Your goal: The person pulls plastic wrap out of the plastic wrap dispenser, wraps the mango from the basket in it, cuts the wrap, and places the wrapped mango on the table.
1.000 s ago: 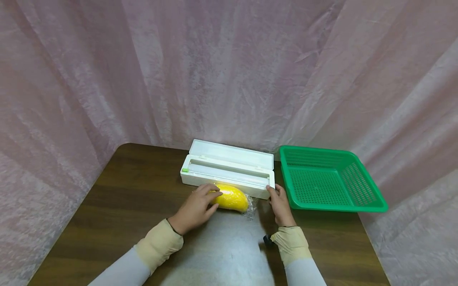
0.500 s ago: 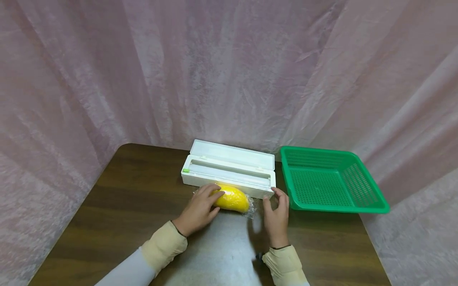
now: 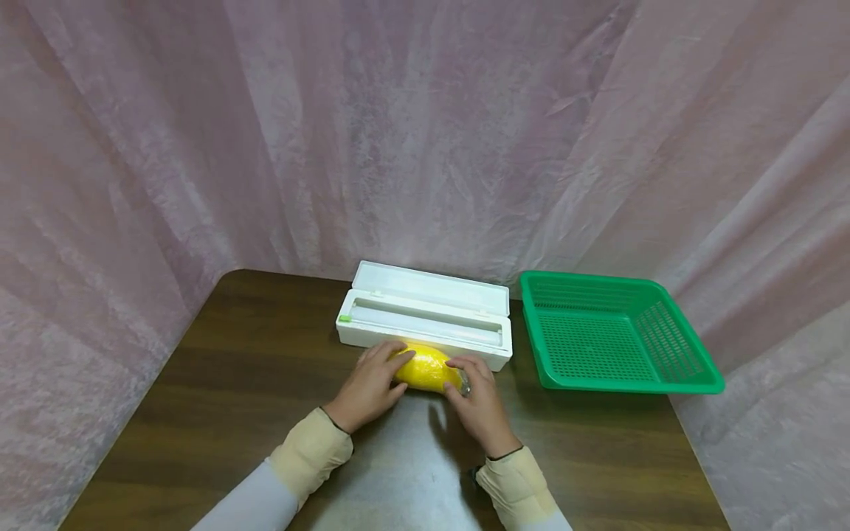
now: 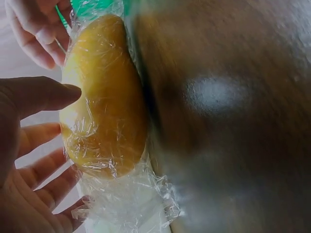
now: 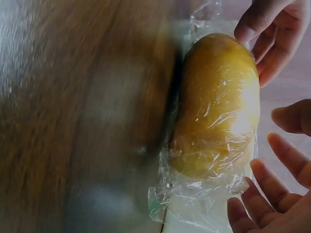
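Note:
A yellow mango (image 3: 425,367) lies on the table, wrapped in clear plastic wrap that bunches loosely at both ends. The left hand (image 3: 368,385) holds the mango's left end, its thumb at the near side and its fingers over the far side. At the right end, the right hand (image 3: 479,404) has its fingers spread around the wrap. In the right wrist view, this hand's thumb (image 5: 291,117) stands apart from the mango (image 5: 218,104), while its fingertips are right at the loose wrap (image 5: 194,194).
Just behind the mango stands a white plastic-wrap dispenser (image 3: 352,336) with its lid up, a roll and a green slide cutter (image 3: 344,318) inside. A green basket (image 3: 544,380) stands to the right. A pink curtain (image 3: 425,147) hangs behind the dark wooden table (image 3: 265,332).
The right hand has let go of the dispenser's right end and moved left to the mango's right end. The left hand has stayed at the mango's left end.

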Demonstrator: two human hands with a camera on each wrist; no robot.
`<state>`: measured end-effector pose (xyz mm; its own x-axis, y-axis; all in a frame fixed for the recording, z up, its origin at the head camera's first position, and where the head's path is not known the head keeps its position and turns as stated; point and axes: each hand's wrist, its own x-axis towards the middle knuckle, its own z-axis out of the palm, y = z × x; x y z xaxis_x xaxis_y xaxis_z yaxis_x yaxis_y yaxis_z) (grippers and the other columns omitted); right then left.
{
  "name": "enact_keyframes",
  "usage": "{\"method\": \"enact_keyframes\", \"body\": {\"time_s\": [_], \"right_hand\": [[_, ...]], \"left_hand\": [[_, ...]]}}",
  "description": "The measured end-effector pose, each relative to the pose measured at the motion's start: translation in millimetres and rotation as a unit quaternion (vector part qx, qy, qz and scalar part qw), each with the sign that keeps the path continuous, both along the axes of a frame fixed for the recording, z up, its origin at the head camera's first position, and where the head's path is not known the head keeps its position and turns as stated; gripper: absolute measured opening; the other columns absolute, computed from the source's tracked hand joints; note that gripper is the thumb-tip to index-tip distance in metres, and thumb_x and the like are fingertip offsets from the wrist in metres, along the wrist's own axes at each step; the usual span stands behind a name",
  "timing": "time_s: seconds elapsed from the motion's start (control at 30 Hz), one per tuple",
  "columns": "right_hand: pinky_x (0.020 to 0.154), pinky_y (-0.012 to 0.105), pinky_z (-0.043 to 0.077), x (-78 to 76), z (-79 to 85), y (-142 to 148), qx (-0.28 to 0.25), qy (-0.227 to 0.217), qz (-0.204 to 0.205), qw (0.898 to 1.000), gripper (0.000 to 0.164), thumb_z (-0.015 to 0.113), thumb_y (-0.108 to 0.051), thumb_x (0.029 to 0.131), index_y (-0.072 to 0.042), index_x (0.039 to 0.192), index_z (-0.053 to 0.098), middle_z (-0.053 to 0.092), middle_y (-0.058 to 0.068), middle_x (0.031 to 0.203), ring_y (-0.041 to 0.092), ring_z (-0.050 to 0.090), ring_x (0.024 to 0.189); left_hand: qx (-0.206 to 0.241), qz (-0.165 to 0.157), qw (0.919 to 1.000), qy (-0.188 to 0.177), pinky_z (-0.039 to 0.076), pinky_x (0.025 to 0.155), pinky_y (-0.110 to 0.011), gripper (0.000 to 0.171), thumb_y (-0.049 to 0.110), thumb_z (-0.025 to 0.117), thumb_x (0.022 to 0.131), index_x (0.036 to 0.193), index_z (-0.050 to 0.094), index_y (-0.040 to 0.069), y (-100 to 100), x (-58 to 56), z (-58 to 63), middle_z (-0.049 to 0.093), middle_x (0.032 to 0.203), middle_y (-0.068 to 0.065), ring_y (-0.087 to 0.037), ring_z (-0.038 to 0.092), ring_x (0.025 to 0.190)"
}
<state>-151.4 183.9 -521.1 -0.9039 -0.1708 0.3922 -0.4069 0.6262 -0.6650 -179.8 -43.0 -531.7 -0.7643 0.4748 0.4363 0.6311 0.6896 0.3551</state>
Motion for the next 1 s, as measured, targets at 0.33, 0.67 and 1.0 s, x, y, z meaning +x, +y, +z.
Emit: {"method": "enact_keyframes", "body": {"time_s": [0.33,0.67,1.0], "right_hand": [[0.091,0.046,0.041,-3.0,-2.8,-6,0.077,-0.047,-0.024,0.996,0.054,0.079,-0.014,0.077,-0.005,0.125,0.054,0.045,0.009,0.126,0.029,0.043,0.113],[0.092,0.045,0.040,-9.5,-10.0,-4,0.093,-0.051,-0.019,0.994,0.062,0.080,-0.014,0.076,-0.009,0.129,0.049,0.047,0.011,0.123,0.029,0.045,0.111],[0.090,0.045,0.039,-10.3,-8.2,4,0.054,-0.088,0.013,0.995,0.055,0.075,-0.018,0.082,-0.012,0.130,0.050,0.051,0.010,0.122,0.027,0.046,0.110]], "left_hand": [[0.002,0.022,0.9991,-0.035,0.037,0.091,-0.051,0.060,0.019,0.078,0.076,0.131,0.054,0.012,1,-0.7,1.2,0.047,0.130,-0.009,-0.027,0.042,0.118],[0.010,0.029,0.9980,-0.055,0.040,0.090,-0.049,0.062,0.021,0.077,0.076,0.132,0.053,0.012,5,-3.5,0.3,0.046,0.130,-0.006,-0.025,0.040,0.119],[0.015,0.034,0.9970,-0.068,0.040,0.090,-0.048,0.063,0.024,0.081,0.073,0.127,0.050,0.013,8,-1.9,-2.0,0.044,0.133,-0.004,-0.022,0.039,0.121]]}}
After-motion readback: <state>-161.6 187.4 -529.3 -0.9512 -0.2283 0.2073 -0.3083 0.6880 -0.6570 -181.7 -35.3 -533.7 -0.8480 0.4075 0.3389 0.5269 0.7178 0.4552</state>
